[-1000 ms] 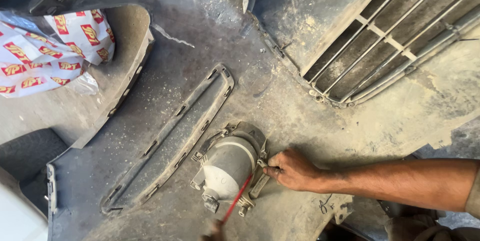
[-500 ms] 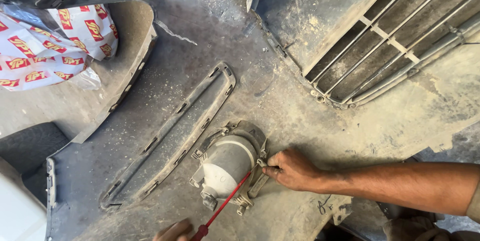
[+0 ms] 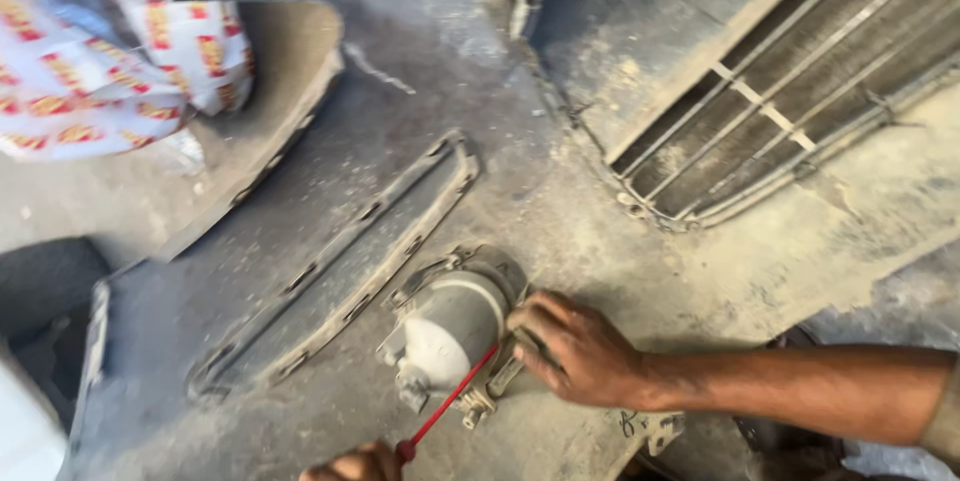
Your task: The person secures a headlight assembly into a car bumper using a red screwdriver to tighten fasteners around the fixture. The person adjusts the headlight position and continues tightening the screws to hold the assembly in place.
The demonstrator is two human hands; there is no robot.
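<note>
A dusty grey lamp housing [image 3: 447, 329] sits bolted into the back of a dirty car bumper panel [image 3: 400, 201]. My right hand [image 3: 580, 351] grips the metal bracket at the housing's right side. At the bottom edge my left hand [image 3: 350, 463] holds a screwdriver with a thin red shaft [image 3: 448, 399]. The shaft slants up to the right across the lower part of the housing. Its tip is hidden near the bracket by my right fingers.
A long slotted vent opening [image 3: 340, 271] runs diagonally left of the housing. A grille with metal bars [image 3: 790, 111] lies at the upper right. A white cloth or bag with red and yellow print [image 3: 110, 71] rests at the upper left.
My left hand has come up into view with the red screwdriver and its shaft now reaches the bracket. My right hand has kept its grip on the housing's side.
</note>
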